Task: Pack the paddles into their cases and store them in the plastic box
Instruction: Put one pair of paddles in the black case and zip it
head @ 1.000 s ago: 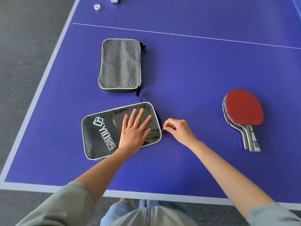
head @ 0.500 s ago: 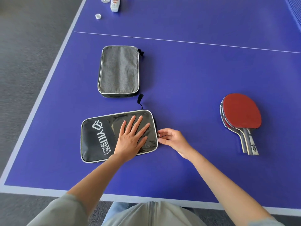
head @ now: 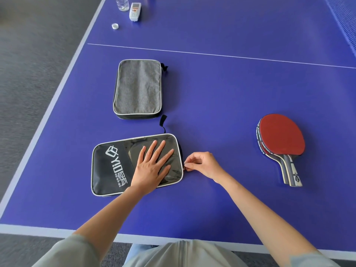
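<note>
A black paddle case [head: 113, 166] with a white logo lies flat near the table's front edge. My left hand [head: 152, 166] presses on its right half with straight, spread fingers. My right hand [head: 202, 164] pinches the small zipper pull [head: 185, 167] at the case's right edge. A grey fabric case [head: 137, 87] lies just behind the black one. Stacked paddles [head: 281, 139], red rubber on top, lie to the right, handles toward me. No plastic box is in view.
The blue table tennis table [head: 221, 89] has a white edge line on the left and front. At its far left corner stand a clear bottle [head: 122, 2], a white remote [head: 135, 11] and a bottle cap [head: 115, 26]. The net [head: 344, 18] runs at the far right.
My right hand shifted along the black case's right edge and now pinches the zipper pull lower down. My left hand stays flat on the case. The camera tilted up, showing more of the far table.
</note>
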